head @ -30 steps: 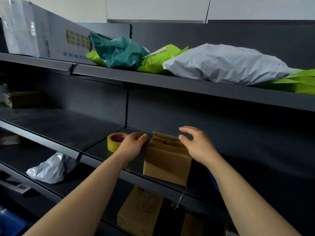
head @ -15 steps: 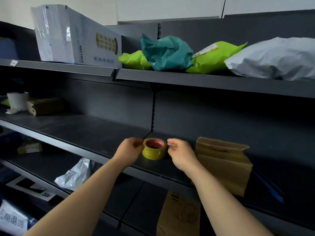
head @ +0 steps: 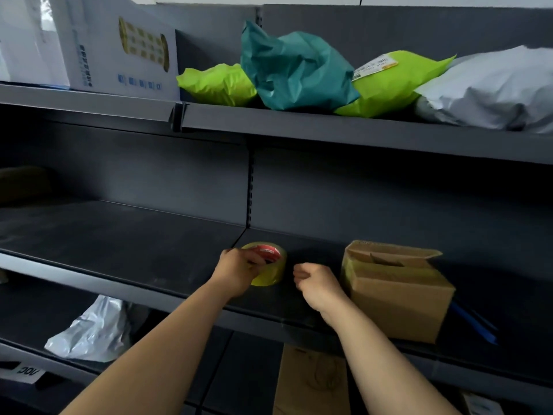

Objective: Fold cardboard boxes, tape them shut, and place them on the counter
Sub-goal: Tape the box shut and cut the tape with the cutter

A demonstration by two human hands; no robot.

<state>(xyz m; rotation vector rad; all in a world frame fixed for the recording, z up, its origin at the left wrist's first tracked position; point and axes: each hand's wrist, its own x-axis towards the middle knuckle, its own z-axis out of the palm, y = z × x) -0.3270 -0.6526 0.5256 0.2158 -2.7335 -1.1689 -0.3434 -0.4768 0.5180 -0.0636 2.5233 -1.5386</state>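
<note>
A roll of yellowish tape (head: 270,272) with a red core lies on the dark middle shelf (head: 134,244). My left hand (head: 239,269) grips the roll from its left side, fingers curled over the top. Just right of the roll, my right hand (head: 315,283) hovers with curled fingers; whether it pinches a tape end is too small to tell. A small brown cardboard box (head: 395,290) stands on the same shelf to the right of my right hand, its top flaps partly open, yellowish tape along its left edge.
The upper shelf (head: 329,131) carries a white printed carton (head: 116,52), green, teal and grey mailer bags (head: 296,67). Below the middle shelf lie a crumpled grey plastic bag (head: 89,333) and a brown cardboard box (head: 311,381). A blue strip (head: 475,326) pokes out behind the small box.
Both hands left the small box and moved left to the tape roll. My left hand now grips the roll and my right hand has drawn slightly away from it to the right.
</note>
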